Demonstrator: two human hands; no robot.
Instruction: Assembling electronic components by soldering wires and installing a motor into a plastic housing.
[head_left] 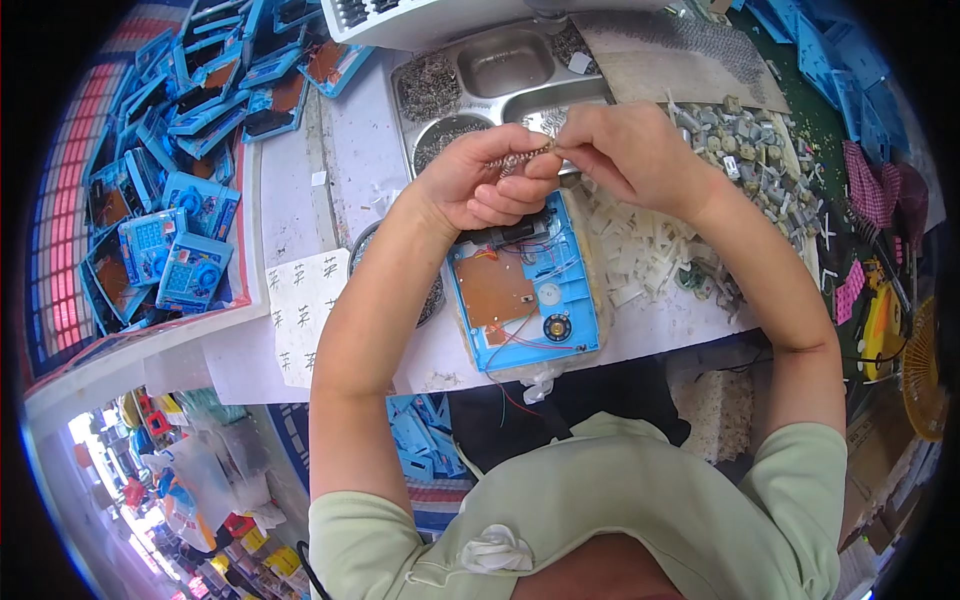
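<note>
Left hand [480,180] curled, its fingertips pinching one end of a small coiled metal spring [520,160]; right hand [625,155] pinching the other end between thumb and forefinger, both hands raised above the bench. Directly below lies an open blue plastic housing [525,290], its brown circuit board [492,292], thin wires and round speaker [557,326] exposed. Beyond stands a metal compartment tray [500,75] holding small metal parts; at the right, a heap of white plastic pieces [640,250]; at the left, stacked blue housings [180,230]. Judged progress: spring picked and being separated, not yet seated; housing still open, unclosed
</note>
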